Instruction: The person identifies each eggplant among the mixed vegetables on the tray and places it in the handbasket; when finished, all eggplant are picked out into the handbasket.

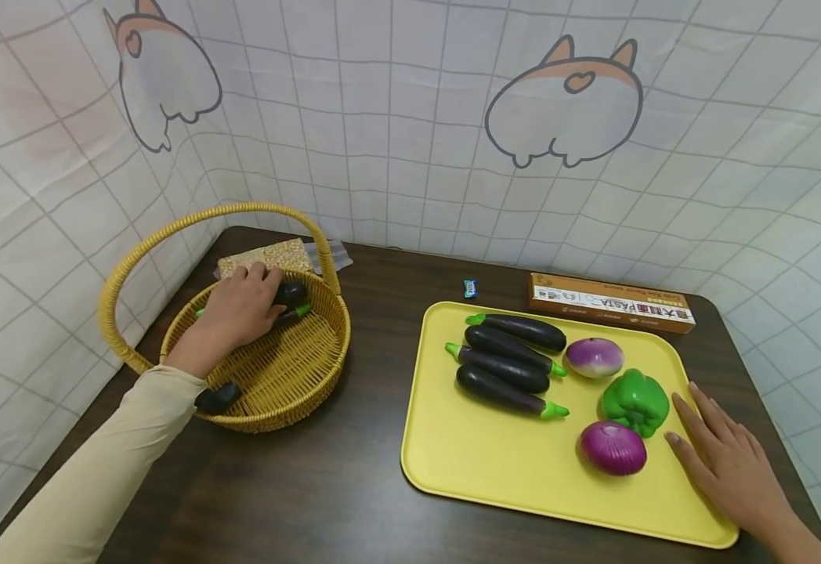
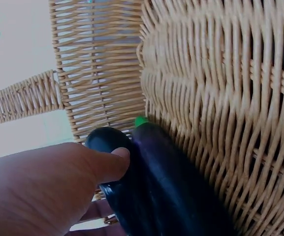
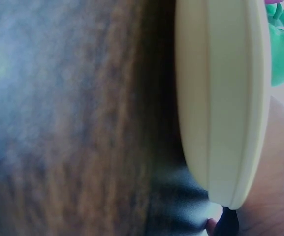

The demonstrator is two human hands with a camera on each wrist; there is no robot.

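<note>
Inside the yellow wicker basket [image 1: 312, 360], my left hand [image 1: 244, 301] grips an eggplant [image 1: 291, 294]. The left wrist view shows the thumb pressed on the dark eggplant [image 2: 105, 140], with fingers at its other side. A second eggplant [image 2: 166, 167] with a green tip lies right beside it, against the basket wall. My right hand [image 1: 728, 454] rests at the right edge of the yellow tray [image 1: 495, 462], fingers spread and extended. Near those fingers on the tray are a green bell pepper [image 1: 634, 401] and a purple onion [image 1: 613, 448].
Several eggplants [image 1: 502, 368] lie in a row on the tray, beside a purple-white turnip [image 1: 594, 357]. Behind the tray stand a long pasta box [image 1: 611, 301] and a small blue packet [image 1: 470, 288]. A clear bag [image 1: 287, 256] lies behind the basket, whose tall handle [image 1: 220, 210] arches upward.
</note>
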